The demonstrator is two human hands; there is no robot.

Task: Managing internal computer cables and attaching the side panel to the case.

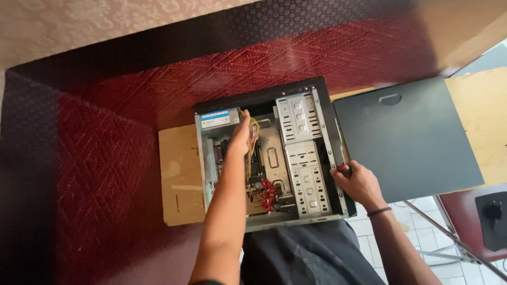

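Observation:
An open desktop computer case (322, 113) lies on its side on a table. My left hand (241, 138) reaches inside it, fingers among the yellow wires (254, 129) just below the grey power supply (217, 120). Whether it grips them I cannot tell. My right hand (359, 182) rests at the case's right edge, closed around a screwdriver with a red handle (344, 168), shaft pointing up along the frame. Metal drive bays (301, 145) and red cables (268, 191) show inside.
The removed dark side panel (406, 137) lies right of the case. A cardboard sheet (179, 174) sits under the case's left side. A red patterned tablecloth (100, 158) covers the table. A chair (475, 216) stands on the tiled floor at lower right.

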